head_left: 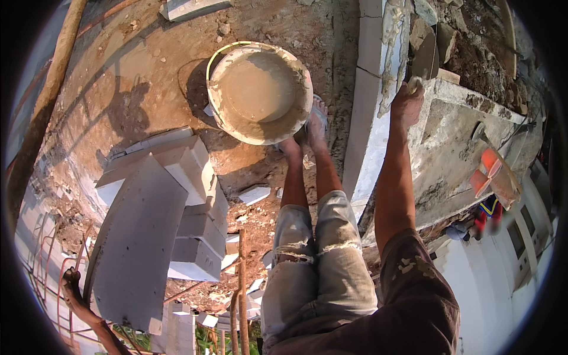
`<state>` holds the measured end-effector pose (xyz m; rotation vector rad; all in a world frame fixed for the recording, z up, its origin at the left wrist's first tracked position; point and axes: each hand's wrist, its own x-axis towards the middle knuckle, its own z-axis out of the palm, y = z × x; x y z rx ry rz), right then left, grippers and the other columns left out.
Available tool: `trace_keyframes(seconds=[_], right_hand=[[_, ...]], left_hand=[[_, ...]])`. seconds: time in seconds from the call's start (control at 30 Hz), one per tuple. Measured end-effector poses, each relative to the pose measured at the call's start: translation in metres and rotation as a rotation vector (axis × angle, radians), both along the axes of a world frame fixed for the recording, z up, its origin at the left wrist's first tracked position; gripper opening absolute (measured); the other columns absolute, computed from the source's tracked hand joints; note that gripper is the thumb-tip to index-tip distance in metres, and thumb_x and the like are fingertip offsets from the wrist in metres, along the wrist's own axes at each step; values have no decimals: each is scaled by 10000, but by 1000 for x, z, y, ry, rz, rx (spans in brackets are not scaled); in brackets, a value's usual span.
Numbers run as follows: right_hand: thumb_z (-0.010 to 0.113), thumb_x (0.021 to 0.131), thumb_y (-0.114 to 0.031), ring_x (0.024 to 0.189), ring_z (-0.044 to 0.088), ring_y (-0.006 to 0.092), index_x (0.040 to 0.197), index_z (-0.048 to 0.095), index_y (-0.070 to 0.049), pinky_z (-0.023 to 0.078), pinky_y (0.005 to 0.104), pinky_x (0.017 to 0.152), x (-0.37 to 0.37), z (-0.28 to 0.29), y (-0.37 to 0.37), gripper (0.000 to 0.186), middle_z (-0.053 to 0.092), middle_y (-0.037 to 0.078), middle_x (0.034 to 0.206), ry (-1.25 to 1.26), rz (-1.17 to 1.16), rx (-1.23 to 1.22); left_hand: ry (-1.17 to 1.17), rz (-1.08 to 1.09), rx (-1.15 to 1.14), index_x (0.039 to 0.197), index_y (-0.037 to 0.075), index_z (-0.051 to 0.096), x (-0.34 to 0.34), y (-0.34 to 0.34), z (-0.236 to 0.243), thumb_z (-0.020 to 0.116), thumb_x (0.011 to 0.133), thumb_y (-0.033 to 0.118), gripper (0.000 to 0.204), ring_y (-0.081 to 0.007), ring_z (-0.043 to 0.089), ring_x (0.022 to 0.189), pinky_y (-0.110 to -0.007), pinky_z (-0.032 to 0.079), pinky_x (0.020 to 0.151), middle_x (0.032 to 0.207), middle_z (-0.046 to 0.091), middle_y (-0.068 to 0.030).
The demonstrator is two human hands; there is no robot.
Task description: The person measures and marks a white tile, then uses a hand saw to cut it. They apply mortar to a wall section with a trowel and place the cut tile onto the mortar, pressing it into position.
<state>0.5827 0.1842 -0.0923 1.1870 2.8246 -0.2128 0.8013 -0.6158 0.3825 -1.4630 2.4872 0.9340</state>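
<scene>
My right hand is closed round the handle of a trowel, and the arm is stretched out to the right. The grey trowel blade points away from me, beside a low wall of pale blocks. Wet mortar lies in a rough strip along the wall's top. On the ground by my feet stands a round bucket of mortar, its rim smeared and a yellowish handle leaning on one side. My left hand is outside the picture.
Pale blocks are stacked at the left, with one large block standing high among them. Wooden poles rise at the left edge. Rubble lies beyond the wall, and an orange object rests at the right.
</scene>
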Motion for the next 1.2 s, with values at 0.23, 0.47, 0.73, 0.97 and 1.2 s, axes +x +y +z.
trace_keyframes(seconds=[0.23, 0.47, 0.73, 0.97, 1.2], right_hand=[[641, 919, -355, 1139, 603, 410, 1369, 516, -148, 494, 508, 922, 3, -5, -18, 511, 614, 205, 1271, 202, 263, -53], [662, 924, -314, 1164, 601, 409, 1381, 493, -132, 494, 507, 927, 46, 5, -27, 520, 620, 174, 1296, 145, 189, -116], [638, 942, -304, 1142, 606, 409, 1398, 495, -188, 510, 515, 897, 68, 33, -28, 492, 596, 168, 1309, -72, 264, -62], [649, 940, -332, 1107, 616, 399, 1412, 477, -126, 493, 505, 915, 20, 11, 9, 543, 598, 186, 1261, 171, 103, 41], [669, 929, -367, 1155, 585, 439, 1375, 486, -45, 482, 495, 936, 80, 5, -2, 580, 594, 221, 1286, 97, 336, -101]], left_hand=[[23, -59, 42, 1358, -95, 526, 22, -22, 8, 416, 1088, 232, 439, -298, 557, 1268, -431, 405, 1139, 1327, 591, -202], [18, -54, -86, 1357, -55, 518, 22, -10, 2, 377, 1097, 273, 441, -269, 539, 1267, -420, 387, 1141, 1313, 582, -164], [-178, -150, 2, 1502, -2, 254, 37, -31, 17, 282, 1096, 271, 491, -250, 304, 1430, -411, 232, 1222, 1534, 294, -111], [-336, -201, 117, 1587, 14, 115, 45, -75, 27, 196, 1099, 294, 568, -245, 183, 1525, -406, 150, 1268, 1664, 138, -100], [-309, -386, 40, 1569, -22, 180, 48, -57, 24, 185, 1101, 298, 567, -267, 237, 1507, -418, 185, 1257, 1634, 218, -152]])
